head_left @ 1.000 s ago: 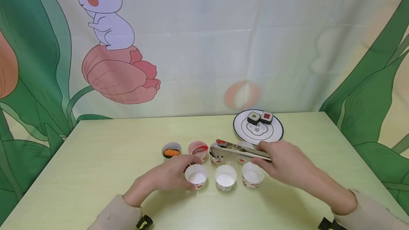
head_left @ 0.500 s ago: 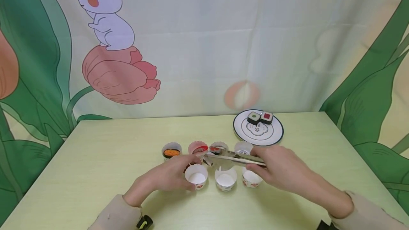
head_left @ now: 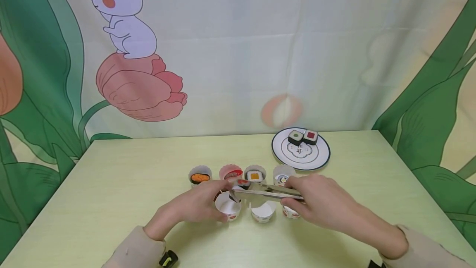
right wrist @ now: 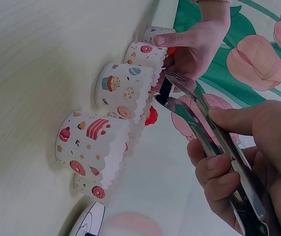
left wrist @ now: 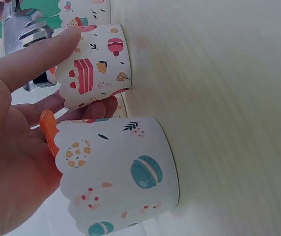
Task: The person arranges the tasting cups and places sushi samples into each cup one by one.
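My left hand [head_left: 202, 199] holds the leftmost front-row paper baking cup [head_left: 229, 214] between thumb and fingers; the left wrist view shows the thumb across its patterned wall. Metal tongs [right wrist: 219, 152] are gripped in my right hand [head_left: 323, 195], their arms nearly together. A small sushi roll piece [right wrist: 165, 88] with a black wrap sits between the tong tips, above the held cup. Farther right stand two more front-row cups, a middle one [head_left: 262, 215] and a right one [head_left: 291, 212], partly hidden beneath the tongs and right hand.
Back-row cups contain an orange-topped sushi [head_left: 200, 178], a red-topped one [head_left: 233, 173], a roll with an orange centre [head_left: 255, 176] and another roll [head_left: 283, 179]. Behind them at right, a blue-rimmed white plate [head_left: 301, 161] bears two sushi rolls [head_left: 303, 137]. A printed curtain [head_left: 238, 53] hangs behind the table.
My right hand has brought the tongs and sushi leftward and nearer, from above the back row to the left front cup. The left hand has stayed in place.
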`<state>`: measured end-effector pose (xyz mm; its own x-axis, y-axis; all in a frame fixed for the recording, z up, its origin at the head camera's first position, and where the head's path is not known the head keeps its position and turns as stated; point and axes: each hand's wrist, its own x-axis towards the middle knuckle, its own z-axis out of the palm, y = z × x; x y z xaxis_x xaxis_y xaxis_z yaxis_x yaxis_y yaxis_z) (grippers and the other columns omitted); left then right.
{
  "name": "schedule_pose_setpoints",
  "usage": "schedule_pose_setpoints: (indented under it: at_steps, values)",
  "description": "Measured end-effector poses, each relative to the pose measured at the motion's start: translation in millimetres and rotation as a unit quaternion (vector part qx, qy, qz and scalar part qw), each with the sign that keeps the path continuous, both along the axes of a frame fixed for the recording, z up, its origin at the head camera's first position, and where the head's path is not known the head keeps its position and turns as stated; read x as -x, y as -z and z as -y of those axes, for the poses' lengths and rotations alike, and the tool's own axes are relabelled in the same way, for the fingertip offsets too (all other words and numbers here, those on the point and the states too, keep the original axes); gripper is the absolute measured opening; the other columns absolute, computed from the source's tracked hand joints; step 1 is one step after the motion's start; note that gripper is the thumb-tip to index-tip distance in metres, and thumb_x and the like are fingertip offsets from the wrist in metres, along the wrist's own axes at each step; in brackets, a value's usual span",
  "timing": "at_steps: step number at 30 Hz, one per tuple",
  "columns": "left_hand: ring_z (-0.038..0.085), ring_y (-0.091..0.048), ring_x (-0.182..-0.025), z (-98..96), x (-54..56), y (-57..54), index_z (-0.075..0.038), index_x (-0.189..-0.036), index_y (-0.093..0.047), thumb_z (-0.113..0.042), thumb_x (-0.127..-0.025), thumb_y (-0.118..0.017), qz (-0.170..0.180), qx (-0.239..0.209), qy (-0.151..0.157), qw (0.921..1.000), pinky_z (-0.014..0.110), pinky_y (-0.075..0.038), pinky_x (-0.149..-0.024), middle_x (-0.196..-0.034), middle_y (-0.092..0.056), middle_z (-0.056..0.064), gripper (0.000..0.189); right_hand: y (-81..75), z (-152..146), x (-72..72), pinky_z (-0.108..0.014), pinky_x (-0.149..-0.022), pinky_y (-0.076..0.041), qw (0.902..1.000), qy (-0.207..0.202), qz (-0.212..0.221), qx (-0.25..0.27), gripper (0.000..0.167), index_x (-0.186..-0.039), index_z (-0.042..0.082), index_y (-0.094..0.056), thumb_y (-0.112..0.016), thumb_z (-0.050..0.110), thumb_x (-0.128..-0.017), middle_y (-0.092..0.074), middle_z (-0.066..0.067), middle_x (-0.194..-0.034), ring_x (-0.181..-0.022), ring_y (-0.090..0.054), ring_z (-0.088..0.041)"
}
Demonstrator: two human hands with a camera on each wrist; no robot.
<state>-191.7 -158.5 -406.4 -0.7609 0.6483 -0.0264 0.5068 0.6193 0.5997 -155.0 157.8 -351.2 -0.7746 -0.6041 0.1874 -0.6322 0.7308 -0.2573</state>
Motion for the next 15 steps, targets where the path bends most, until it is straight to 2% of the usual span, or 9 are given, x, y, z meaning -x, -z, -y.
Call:
schedule_pose_setpoints:
  at_steps: [5, 12, 15]
  values:
    - [0.019, -0.061, -0.103, 0.6, -0.2, 0.5, -0.005, -0.127, -0.061, -0.012, -0.077, -0.091, -0.006, 0.0, 0.004, 1.0, 0.038, -0.051, -0.092, -0.117, -0.065, 0.001, 0.058, 0.3, 4, -1.3, -0.026, -0.051, -0.039, 0.9998, -0.006, 0.018, -0.003, 0.024, -0.107, 0.014, -0.072, -0.075, 0.035, -0.095, -0.059, 0.017, -0.075, -0.06, -0.046, -0.003]
    - [0.014, -0.059, -0.095, 0.8, 0.4, -0.1, -0.004, -0.119, -0.061, -0.012, -0.077, -0.091, -0.014, 0.003, 0.006, 0.9999, 0.035, -0.051, -0.086, -0.106, -0.064, -0.004, 0.052, 1.7, 9, -2.8, -0.026, -0.05, -0.037, 0.9995, -0.017, 0.026, -0.005, 0.023, -0.104, 0.015, -0.071, -0.075, 0.035, -0.096, -0.056, 0.017, -0.073, -0.059, -0.044, -0.004]
    - [0.013, -0.06, -0.097, 0.5, 0.6, 0.0, -0.005, -0.122, -0.06, -0.013, -0.077, -0.092, -0.014, 0.007, 0.008, 0.9999, 0.036, -0.051, -0.089, -0.107, -0.064, -0.005, 0.056, 3.1, 11, -3.6, -0.026, -0.049, -0.037, 0.9995, -0.022, 0.024, -0.002, 0.022, -0.102, 0.014, -0.07, -0.075, 0.035, -0.096, -0.055, 0.017, -0.072, -0.058, -0.043, -0.004]
